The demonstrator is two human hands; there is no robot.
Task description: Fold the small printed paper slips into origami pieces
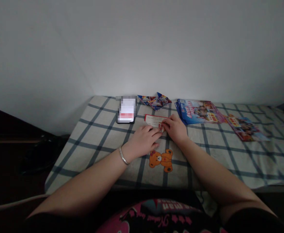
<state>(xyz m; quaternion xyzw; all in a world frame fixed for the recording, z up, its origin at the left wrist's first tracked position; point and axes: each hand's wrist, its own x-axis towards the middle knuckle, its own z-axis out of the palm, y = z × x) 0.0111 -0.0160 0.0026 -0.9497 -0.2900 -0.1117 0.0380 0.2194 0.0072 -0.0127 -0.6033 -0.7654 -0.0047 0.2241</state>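
A folded paper (152,119), pale with printed lines and a red edge, lies on the checked tablecloth in front of me. My right hand (177,128) is closed in a pinch at its right end. From the lower left, my left hand (145,139), with a silver bangle at the wrist, bends its fingers over the paper's near edge. The two hands' fingertips almost meet there. Part of the paper is hidden under them. Just beyond stands a folded paper shape (155,101) with colourful triangular points.
A lit phone (126,110) is left of the paper shape. To the right lie a stack of glossy flyers (196,111) and more flyers (247,127). The checked cloth (95,129) bears a teddy bear print (160,160). A white wall (142,48) rises behind the table.
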